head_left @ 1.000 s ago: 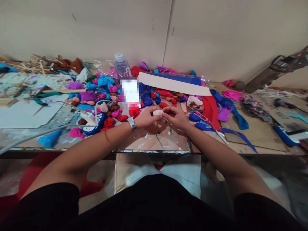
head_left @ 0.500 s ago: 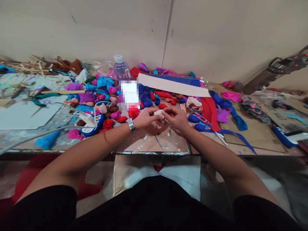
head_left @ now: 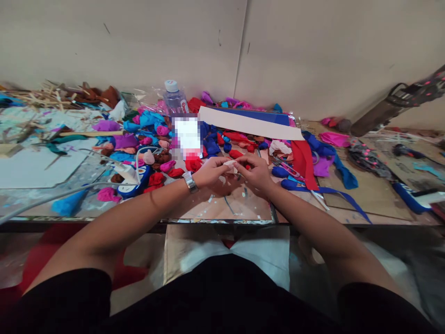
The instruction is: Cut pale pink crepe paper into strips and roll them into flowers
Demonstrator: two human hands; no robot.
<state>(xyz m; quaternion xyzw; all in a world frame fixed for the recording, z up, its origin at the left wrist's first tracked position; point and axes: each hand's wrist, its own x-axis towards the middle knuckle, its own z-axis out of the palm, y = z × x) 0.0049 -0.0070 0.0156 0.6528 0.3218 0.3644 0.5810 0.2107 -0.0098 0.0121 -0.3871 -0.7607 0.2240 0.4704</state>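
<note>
A small pale pink piece of crepe paper (head_left: 231, 166) is pinched between my two hands above the front of the table. My left hand (head_left: 211, 172), with a metal watch on its wrist, grips it from the left side with thumb and fingers. From the right, my right hand (head_left: 256, 171) has its thumb and fingertips closed on the same paper. Just behind the hands lie red crepe paper rosettes (head_left: 193, 163). A pink-handled pair of scissors (head_left: 291, 171) rests to the right, beside a red paper strip (head_left: 304, 164).
Behind the hands are a bright screen (head_left: 188, 134), a clear bottle (head_left: 175, 99) and a long pale strip (head_left: 250, 123). A blue glue-gun-like tool stand (head_left: 134, 185) with a cable sits left. Wooden sticks (head_left: 55, 95) pile up far left; an umbrella (head_left: 399, 104) leans right.
The pale pink paper has shifted in my fingers and looks flatter and more spread. Both hands stay in nearly the same place.
</note>
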